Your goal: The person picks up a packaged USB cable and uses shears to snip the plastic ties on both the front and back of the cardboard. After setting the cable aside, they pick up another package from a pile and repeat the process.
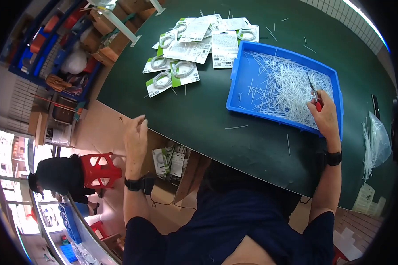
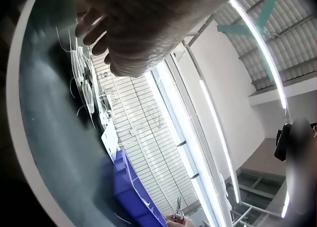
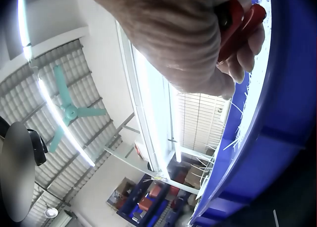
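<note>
My right hand (image 1: 325, 115) grips a pair of red-handled pliers (image 1: 318, 105) over the right part of a blue tray (image 1: 232, 88). Their slim metal jaws point away from me, above a heap of thin white plastic strips (image 1: 287, 84), which look like cable ties. In the right wrist view the red handles (image 3: 242, 31) lie in the palm with fingers wrapped about them. Off the table's front edge, my left hand (image 1: 136, 139) is raised with loosely bent fingers and nothing visible in it. Nearest to it on the table are carded packs of coiled white cable (image 1: 162, 79).
More carded packs (image 1: 188, 51) lie piled at the back left of the green table (image 1: 194, 119). Loose strips are scattered about the tray. At the right lies a clear plastic bag (image 1: 380, 139). Below the table, a box holds more packs (image 1: 170, 161); a red stool (image 1: 99, 170) stands left.
</note>
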Action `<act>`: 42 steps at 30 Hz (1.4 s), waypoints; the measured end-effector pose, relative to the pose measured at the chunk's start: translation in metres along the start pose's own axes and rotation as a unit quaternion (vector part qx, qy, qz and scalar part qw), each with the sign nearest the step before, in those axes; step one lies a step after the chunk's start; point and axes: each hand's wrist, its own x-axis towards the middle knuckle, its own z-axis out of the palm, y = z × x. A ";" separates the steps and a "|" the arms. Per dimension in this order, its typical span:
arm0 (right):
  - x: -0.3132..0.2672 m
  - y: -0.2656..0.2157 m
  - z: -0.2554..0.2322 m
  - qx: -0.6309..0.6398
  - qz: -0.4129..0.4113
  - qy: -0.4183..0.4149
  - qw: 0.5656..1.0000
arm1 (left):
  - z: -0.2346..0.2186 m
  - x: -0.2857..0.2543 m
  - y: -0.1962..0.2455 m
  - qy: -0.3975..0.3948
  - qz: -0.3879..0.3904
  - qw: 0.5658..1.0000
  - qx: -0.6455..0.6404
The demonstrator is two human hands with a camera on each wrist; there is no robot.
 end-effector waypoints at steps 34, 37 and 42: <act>-0.010 -0.032 -0.005 0.176 0.041 0.007 0.983 | 0.095 0.163 0.163 0.011 0.301 0.934 -0.192; -0.015 -0.040 -0.004 0.184 -0.015 0.009 0.983 | 0.131 0.137 0.194 -0.018 0.217 0.912 -0.347; -0.035 -0.056 -0.010 0.043 -0.075 0.021 0.996 | 0.173 0.074 0.264 -0.223 0.013 0.816 -0.533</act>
